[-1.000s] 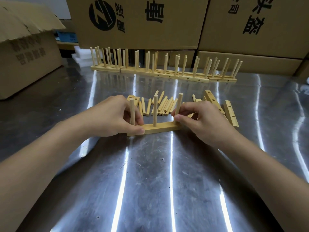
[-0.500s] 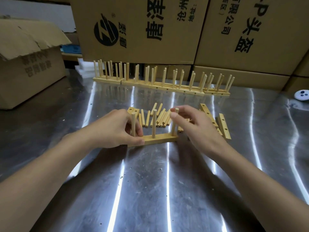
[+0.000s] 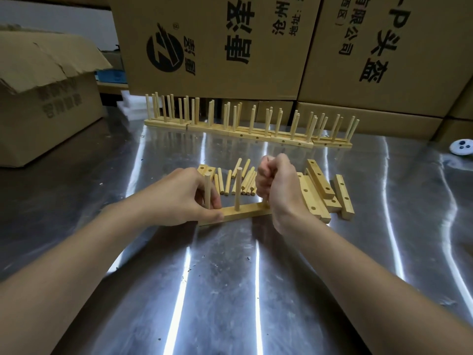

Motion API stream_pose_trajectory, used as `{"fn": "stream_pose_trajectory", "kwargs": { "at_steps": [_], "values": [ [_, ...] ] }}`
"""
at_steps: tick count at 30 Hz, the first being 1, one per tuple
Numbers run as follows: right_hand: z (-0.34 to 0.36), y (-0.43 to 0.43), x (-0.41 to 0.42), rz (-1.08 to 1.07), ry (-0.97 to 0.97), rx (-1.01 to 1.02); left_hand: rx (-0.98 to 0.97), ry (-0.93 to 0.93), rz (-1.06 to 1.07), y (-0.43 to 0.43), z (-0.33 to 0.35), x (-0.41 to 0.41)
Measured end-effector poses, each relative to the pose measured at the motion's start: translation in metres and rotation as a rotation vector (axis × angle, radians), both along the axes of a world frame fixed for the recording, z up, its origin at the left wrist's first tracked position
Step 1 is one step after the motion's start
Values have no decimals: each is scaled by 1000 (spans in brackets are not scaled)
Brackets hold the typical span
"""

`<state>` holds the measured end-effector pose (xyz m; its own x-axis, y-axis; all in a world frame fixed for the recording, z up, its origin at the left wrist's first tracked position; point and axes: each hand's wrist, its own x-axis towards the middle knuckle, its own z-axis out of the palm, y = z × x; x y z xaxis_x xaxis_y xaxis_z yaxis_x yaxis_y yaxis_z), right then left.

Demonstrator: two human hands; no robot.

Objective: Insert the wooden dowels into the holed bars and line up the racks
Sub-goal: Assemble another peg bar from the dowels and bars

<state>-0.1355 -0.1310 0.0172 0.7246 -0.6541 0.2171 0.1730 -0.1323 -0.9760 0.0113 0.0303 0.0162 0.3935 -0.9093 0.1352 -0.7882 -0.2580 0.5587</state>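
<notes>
**Two dowels standing, a third in the fist**

Three large cardboard boxes (image 3: 217,47) stand round one steel table (image 3: 230,290). Along its far edge runs one long row of finished racks (image 3: 256,135). Nearer, on the right, lie at least three loose holed bars (image 3: 343,196). Roughly a dozen loose dowels (image 3: 243,183) lie behind the single working bar (image 3: 243,212). The left hand (image 3: 179,196) pinches its left end, thumb on the front face. Two upright dowels (image 3: 238,188) stand clear in it. The right hand (image 3: 279,185) is fisted round a third dowel (image 3: 266,204) at the right end.
</notes>
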Motion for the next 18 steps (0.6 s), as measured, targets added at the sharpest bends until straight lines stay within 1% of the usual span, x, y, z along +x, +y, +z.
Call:
{"fn": "stream_pose_trajectory", "kwargs": {
  "at_steps": [5, 12, 15, 16, 18],
  "values": [
    [-7, 1, 5, -15, -6, -160, 5, -8, -5, -1, -2, 2],
    [-8, -5, 6, -12, -57, -62, 3, -15, -10, -1, -3, 3],
    [-4, -5, 11, -26, -51, 15, 0, -3, -9, 0, -3, 5],
    [-3, -5, 13, -36, -47, 14, 1, 1, -10, 0, -4, 5],
    [-5, -3, 15, -44, -45, -53, 2, -2, -11, 0, -4, 6]
  ]
}}
